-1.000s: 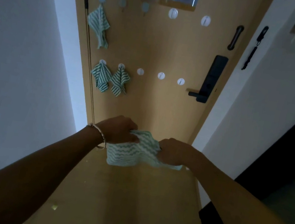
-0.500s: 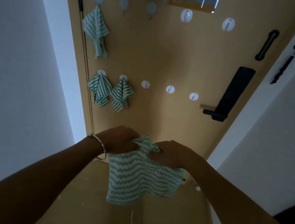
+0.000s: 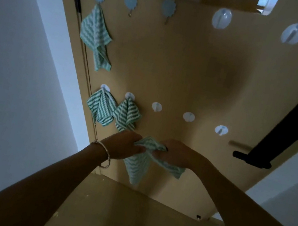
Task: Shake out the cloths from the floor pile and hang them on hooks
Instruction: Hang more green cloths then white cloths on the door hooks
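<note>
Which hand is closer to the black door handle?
Right. The right hand is left of the black door handle; the left hand is even farther left, beyond the cloth both hands grip.

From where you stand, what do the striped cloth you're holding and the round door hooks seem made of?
Striped cloth: soft matte textile, perhaps microfibre; it droops and bunches limply. Round hook: probably smooth plastic, white base slightly glossy; too dim to be sure.
</note>
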{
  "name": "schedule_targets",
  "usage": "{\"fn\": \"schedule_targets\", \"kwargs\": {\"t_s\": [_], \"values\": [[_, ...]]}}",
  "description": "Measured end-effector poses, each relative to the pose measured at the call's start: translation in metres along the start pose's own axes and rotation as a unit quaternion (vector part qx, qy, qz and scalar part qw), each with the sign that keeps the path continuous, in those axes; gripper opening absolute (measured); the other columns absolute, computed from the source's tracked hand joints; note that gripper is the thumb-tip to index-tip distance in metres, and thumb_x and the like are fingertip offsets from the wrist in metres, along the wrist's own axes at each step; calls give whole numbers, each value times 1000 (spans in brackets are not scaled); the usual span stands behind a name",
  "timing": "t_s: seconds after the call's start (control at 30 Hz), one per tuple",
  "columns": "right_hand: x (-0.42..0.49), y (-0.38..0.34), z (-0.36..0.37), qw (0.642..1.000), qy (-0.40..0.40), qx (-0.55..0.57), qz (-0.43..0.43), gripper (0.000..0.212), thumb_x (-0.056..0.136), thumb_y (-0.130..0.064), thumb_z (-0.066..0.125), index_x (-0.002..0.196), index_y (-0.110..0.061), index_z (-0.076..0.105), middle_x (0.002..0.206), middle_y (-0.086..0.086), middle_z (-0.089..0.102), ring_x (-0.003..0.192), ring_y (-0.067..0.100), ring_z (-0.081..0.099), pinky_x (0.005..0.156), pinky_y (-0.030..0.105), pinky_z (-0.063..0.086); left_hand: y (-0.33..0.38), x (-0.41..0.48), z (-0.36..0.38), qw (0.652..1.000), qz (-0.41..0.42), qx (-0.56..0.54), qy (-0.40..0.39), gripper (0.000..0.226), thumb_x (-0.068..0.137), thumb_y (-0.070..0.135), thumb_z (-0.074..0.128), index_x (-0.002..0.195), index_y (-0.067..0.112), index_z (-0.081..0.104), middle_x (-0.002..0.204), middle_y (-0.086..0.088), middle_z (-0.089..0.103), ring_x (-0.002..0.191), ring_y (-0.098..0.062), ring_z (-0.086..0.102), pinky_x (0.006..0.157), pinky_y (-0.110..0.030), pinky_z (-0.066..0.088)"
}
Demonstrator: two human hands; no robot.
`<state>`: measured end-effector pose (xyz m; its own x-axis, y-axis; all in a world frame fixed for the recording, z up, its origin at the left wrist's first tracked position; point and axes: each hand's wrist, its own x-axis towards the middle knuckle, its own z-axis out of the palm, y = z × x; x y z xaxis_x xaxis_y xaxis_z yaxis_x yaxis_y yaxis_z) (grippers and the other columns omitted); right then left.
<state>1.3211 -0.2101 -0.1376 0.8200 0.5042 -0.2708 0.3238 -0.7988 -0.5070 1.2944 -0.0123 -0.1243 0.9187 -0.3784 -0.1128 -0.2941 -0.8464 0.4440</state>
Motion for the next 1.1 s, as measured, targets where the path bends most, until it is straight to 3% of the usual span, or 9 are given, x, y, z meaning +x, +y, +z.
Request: {"fn": "schedule_targets", "kwargs": {"t_s": [0.1,0.27,0.37,0.5,0.63,0.73,0.83,0.97,1.1], "values": [[22,7,-6,999,-1,49,-3,26,96,-38,53,72,-37,42,75,-18,46,71,1,47,69,23,36,-15,29,-2,1000,-17,-19,-5,34,97,31,48,116,5,59,114,-12,62,100,-23,57,83,-30,45],[55,21,-20,992,64,109,-5,29,96,-37,52,72,-26,42,74,-10,49,68,2,47,64,23,37,-32,74,-6,999,-12,-40,-32,30,99,21,43,120,2,55,121,-15,57,108,-27,54,90,-32,43],[76,32,-24,990,70,126,2,26,97,-39,51,78,-21,50,79,-6,55,77,11,54,71,30,42,-48,100,-7,997,-4,-61,-36,31,99,22,42,122,5,54,124,-12,57,111,-25,53,95,-33,41],[111,43,-31,978,104,172,51,37,96,-40,49,103,-6,58,92,4,58,88,18,57,83,34,46,-69,142,-10,995,18,-87,-47,30,100,27,41,108,5,59,105,-10,61,93,-21,55,81,-28,41],[146,52,-39,967,141,195,88,28,98,-35,49,76,-18,49,73,-8,47,67,5,45,65,22,37,-90,181,-15,991,25,-131,-20,31,98,33,43,81,11,58,73,0,55,67,-12,50,62,-21,38],[176,56,-45,965,153,185,109,31,98,-34,49,69,-32,41,68,-11,44,64,0,43,60,17,33,-112,213,-15,984,16,-177,-7,43,98,36,43,87,-2,60,79,-13,61,72,-25,56,72,-35,44],[198,62,-46,961,158,175,142,32,98,-36,49,67,-33,43,65,-10,46,60,4,45,57,21,35,-126,235,-10,976,8,-215,-4,41,100,33,39,96,0,63,93,-12,66,87,-26,61,81,-34,46],[217,72,-39,944,173,200,198,34,97,-38,49,65,-29,48,64,-8,50,61,8,48,61,27,37,-131,254,2,974,3,-223,39,40,102,29,35,108,2,63,103,-7,64,96,-22,59,87,-24,41],[220,78,-36,928,185,226,232,29,98,-36,48,81,-18,63,78,1,63,73,13,58,68,30,43,-136,271,19,980,0,-186,65,42,102,28,34,97,-2,63,99,-23,66,95,-34,60,83,-33,41]]}}
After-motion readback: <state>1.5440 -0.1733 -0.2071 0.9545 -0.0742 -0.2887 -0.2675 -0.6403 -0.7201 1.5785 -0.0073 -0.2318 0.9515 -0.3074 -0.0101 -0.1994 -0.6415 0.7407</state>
